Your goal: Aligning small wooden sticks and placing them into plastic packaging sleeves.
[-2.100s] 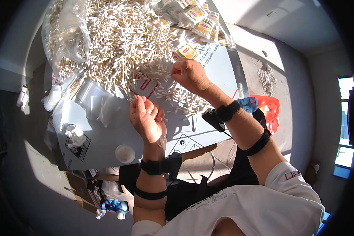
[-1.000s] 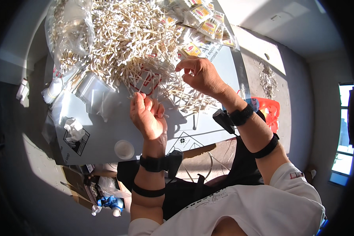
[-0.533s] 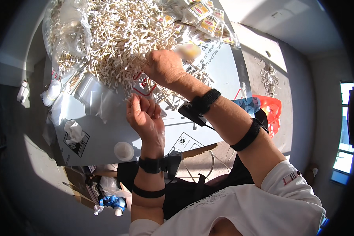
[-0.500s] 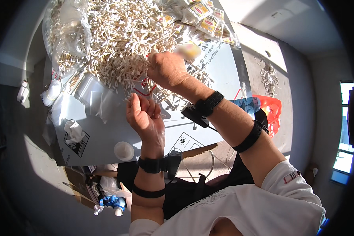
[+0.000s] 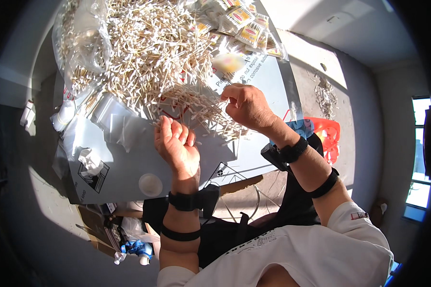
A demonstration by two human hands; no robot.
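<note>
The person's left hand (image 5: 178, 148) is palm up at the near edge of a heap of cotton swabs (image 5: 148, 52), its fingers curled in. White swab tips show beside its thumb; whether they are pinched there cannot be told. The right hand (image 5: 249, 107), farther right and slightly farther off, has its thumb and forefinger drawn close together at the right of the spread swabs; whether it grips any cannot be told. The two hands are apart.

The heap covers the far part of a grey tabletop (image 5: 129, 167), with a clear plastic bag (image 5: 86, 38) on its left and filled packets (image 5: 239, 19) at its far right. Clear sleeves (image 5: 114, 117), a crumpled white tissue (image 5: 90, 161) and a round pale dish (image 5: 150, 185) are nearer, on the left.
</note>
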